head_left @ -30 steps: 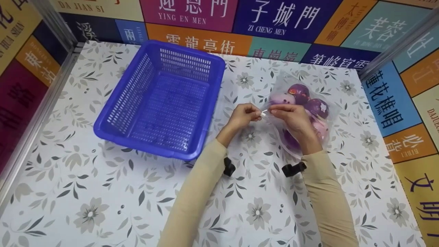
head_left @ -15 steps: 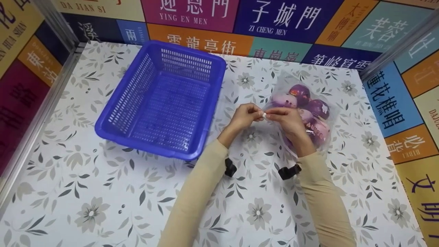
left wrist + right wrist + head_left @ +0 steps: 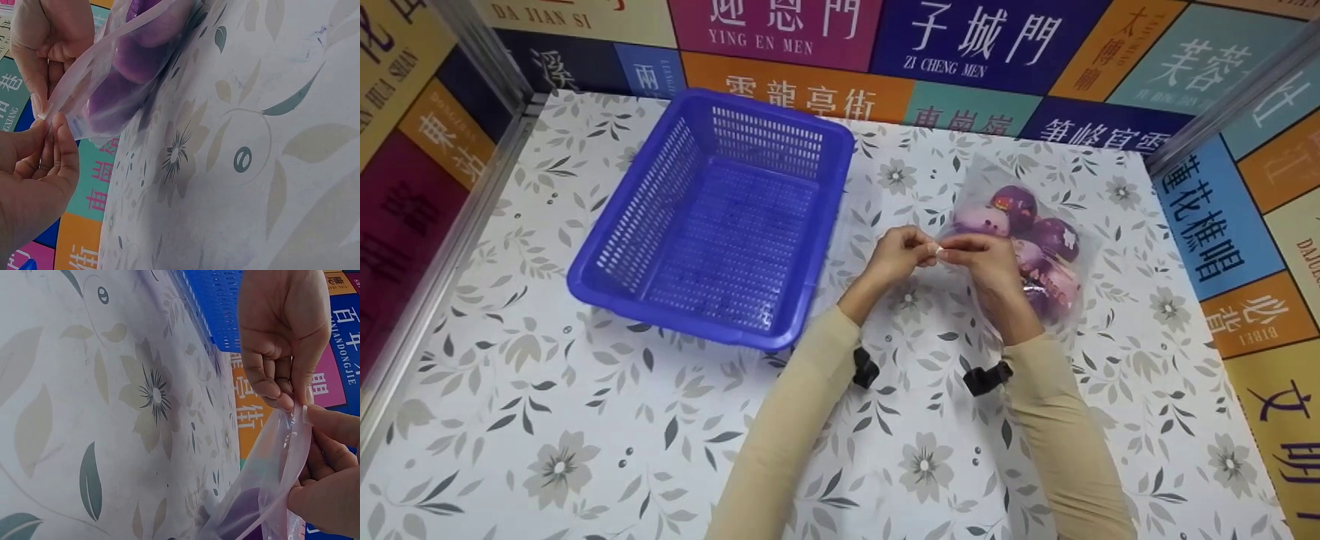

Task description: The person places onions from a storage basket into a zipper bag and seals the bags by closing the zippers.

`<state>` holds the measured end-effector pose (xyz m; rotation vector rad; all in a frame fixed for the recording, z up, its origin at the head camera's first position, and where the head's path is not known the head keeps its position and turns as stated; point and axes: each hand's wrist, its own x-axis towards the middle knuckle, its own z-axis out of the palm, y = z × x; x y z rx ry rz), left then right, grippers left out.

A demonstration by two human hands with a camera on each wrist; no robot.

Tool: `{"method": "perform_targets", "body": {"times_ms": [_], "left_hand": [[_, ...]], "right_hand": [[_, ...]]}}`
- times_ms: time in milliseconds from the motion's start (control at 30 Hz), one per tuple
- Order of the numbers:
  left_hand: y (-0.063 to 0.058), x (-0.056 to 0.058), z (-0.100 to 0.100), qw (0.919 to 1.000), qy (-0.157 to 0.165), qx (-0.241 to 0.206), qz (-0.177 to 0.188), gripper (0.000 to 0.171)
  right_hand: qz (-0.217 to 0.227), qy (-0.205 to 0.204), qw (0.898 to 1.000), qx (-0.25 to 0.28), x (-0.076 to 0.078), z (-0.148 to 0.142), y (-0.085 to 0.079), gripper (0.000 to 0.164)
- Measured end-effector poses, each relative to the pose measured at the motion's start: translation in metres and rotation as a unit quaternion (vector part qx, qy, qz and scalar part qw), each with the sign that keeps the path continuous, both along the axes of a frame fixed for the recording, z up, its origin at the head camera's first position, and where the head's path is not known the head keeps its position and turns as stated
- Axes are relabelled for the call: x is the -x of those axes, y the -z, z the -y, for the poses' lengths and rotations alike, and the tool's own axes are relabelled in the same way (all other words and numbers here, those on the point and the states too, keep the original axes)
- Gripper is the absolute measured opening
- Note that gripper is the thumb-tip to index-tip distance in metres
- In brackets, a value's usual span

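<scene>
A clear plastic zip bag (image 3: pixel 984 180) lies on the right side of the table. Inside it are several round purple and pink things (image 3: pixel 1057 238) with small printed figures. My left hand (image 3: pixel 894 256) pinches the near-left end of the bag's mouth between thumb and fingers. Right beside it, my right hand (image 3: pixel 991 262) pinches the same edge at a small white slider (image 3: pixel 306 415). In the left wrist view the bag's edge (image 3: pixel 84 67) stretches up from the fingertips. Part of the bag is hidden behind my right hand in the head view.
A blue perforated plastic basket (image 3: pixel 829 217) stands to the left of the hands, with its bottom showing. The table (image 3: pixel 660 450) has a white floral cover. Panels with coloured lettering (image 3: pixel 780 30) stand along the back and both sides.
My right hand has come left and slightly down to meet my left hand at the bag's edge. More of the purple and pink things now shows. The basket has stayed in place.
</scene>
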<state>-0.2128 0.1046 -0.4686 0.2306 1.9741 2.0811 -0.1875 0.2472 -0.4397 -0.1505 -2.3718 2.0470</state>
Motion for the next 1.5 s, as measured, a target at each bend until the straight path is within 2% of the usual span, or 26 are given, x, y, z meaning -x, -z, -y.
{"method": "perform_targets", "body": {"times_ms": [333,667,1133,1500], "left_hand": [[-0.001,0.0,-0.002,1.0,-0.002,0.002,0.002,0.009],[-0.004,-0.001,-0.002,0.9999,-0.007,0.014,0.001,0.008],[-0.005,-0.001,-0.003,0.9984,-0.02,0.05,-0.014,0.007],[-0.003,-0.002,0.0,0.9988,-0.029,0.038,0.004,0.007]], "right_hand": [[-0.001,0.01,1.0,0.012,0.001,0.002,0.001,0.023],[0.043,0.034,0.996,-0.064,0.003,0.002,-0.01,0.017],[0.052,0.017,0.997,-0.057,0.002,-0.002,-0.013,0.018],[0.05,0.021,0.994,-0.094,-0.005,-0.011,-0.007,0.022]]}}
